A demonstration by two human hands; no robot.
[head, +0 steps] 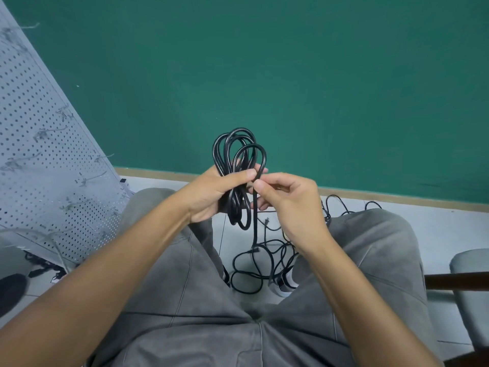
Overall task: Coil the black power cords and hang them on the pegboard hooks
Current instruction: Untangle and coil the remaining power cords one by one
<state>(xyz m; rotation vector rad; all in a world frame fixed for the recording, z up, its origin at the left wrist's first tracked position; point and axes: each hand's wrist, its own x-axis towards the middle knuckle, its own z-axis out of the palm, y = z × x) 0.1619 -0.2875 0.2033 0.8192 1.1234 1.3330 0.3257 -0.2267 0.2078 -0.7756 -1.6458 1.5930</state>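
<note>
Both hands are up in front of the person, above the lap. Left hand [211, 190] grips a bundle of black power cord [236, 165], with the thumb pressed across the front of the loops. Loops stick up above the fist and shorter loops hang out below it. Right hand [288, 200] pinches one strand of the same cord between thumb and fingers, right beside the left thumb. From that pinch the strand drops straight down to the floor.

On the pale floor [436, 229], between the person's feet, more black cords [260, 263] lie in a loose tangle, and some run off behind the right knee. A small plug end [266, 221] shows on one of them. A white shoe [285, 282] peeks out by the tangle.

The person sits in grey trousers [211, 327]. A grey pegboard [39, 144] with rows of little holes leans at the left, well apart from the hands. Thin metal hooks [92, 177] poke out of it. A green wall [291, 62] fills the back. Part of a grey chair [471, 300] shows at the right edge.
</note>
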